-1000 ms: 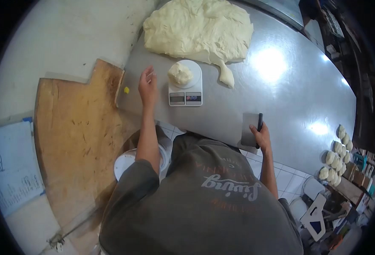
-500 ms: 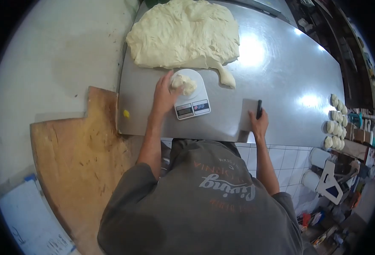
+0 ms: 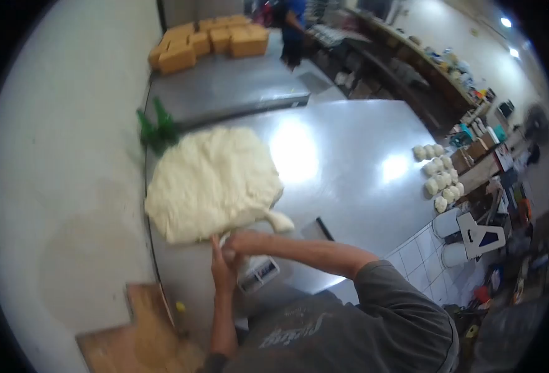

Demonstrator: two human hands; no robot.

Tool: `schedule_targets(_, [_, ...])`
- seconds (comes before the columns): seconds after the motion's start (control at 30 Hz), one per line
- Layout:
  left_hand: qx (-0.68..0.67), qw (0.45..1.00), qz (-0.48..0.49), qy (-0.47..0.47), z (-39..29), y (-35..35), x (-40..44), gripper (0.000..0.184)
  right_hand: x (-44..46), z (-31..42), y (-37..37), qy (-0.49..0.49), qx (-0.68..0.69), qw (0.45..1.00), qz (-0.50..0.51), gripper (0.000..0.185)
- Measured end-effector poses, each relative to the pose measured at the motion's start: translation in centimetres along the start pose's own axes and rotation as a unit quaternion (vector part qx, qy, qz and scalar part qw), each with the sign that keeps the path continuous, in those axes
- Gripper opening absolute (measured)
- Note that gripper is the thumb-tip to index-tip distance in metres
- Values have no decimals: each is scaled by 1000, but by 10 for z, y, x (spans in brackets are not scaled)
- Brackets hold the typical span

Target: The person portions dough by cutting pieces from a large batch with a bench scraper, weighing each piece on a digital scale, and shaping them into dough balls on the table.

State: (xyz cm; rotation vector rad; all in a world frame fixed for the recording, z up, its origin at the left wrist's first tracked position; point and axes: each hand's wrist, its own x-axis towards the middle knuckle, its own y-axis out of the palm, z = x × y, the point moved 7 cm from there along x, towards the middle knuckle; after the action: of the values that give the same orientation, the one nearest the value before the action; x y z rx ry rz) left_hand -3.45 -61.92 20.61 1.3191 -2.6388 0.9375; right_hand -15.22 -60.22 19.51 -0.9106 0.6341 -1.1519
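Observation:
A large mass of pale dough spreads over the steel table, with a tongue of dough sticking out at its near right. Just in front of it, my left hand and my right hand meet over the top of a white digital scale. My right fingers are curled in against the left hand. One left finger points up toward the dough mass; the others are mostly covered. Whatever lies between the hands is hidden and blurred. To the right, a dough scraper with a black handle lies on the table.
Several dough balls sit in rows at the table's right end. Green bottles stand by the wall at the back left. Brown blocks are stacked on a farther steel table. A person in blue stands beyond.
My right hand has let go of the scraper and crossed left to join my left hand at the scale. My view has tilted up, bringing the farther table into sight.

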Motion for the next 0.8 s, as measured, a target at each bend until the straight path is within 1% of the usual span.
schedule_targets(0.03, [16,1000,-12,7,1,2,-1,93,5,-10,12,-63,-16,998,-11,19])
schedule_targets(0.1, [2,998,54,19,22,11,-5,80,3,-7,6,-77,-51,995,-32,18])
schedule_targets(0.17, [73,993,4,96,25,12,-9,59,-5,20,-21,-108,-42,992,-57,23])
schedule_targets(0.2, [68,992,3,103,28,15,-7,47,-3,9,-15,-33,-34,998,-29,23])
schedule_targets(0.27, [60,992,5,112,27,18,-8,27,-6,-17,-2,116,-10,993,26,24])
schedule_targets(0.33, [80,991,10,104,18,16,-8,24,-13,-21,-27,166,150,972,76,23])
schedule_targets(0.37, [89,991,13,99,14,19,-7,23,-20,-25,-36,189,228,950,100,23])
schedule_targets(0.4, [90,991,5,98,10,19,-8,22,-30,-33,-31,223,363,897,117,24])
schedule_targets(0.43, [92,991,-3,96,6,19,-7,22,-36,-35,-28,229,460,849,126,23])
schedule_targets(0.47, [93,991,-9,94,7,20,-8,22,-41,-34,-24,231,553,789,133,23])
schedule_targets(0.5, [126,985,4,113,15,26,-8,21,-46,-31,-23,229,640,719,142,22])
schedule_targets(0.57, [197,970,25,140,38,37,-14,21,-50,-5,-64,151,744,636,137,25])
schedule_targets(0.6, [176,979,27,101,35,31,-14,24,-50,9,-91,112,790,586,139,27])
schedule_targets(0.63, [156,985,26,63,20,26,-3,28,-46,-4,-120,120,656,742,65,32])
schedule_targets(0.67, [136,990,27,20,11,20,2,32,-44,-10,-151,118,497,860,-13,37])
schedule_targets(0.7, [151,983,98,22,18,29,0,30,-49,-4,-192,100,411,888,-179,40])
schedule_targets(0.73, [130,987,94,-15,15,26,-3,32,-61,2,-225,82,313,883,-339,43])
schedule_targets(0.77, [108,990,83,-47,11,26,-2,34,-67,-8,-239,92,266,870,-404,47])
schedule_targets(0.8, [149,987,27,-52,1,24,-1,36,-72,-13,-249,100,213,851,-470,52])
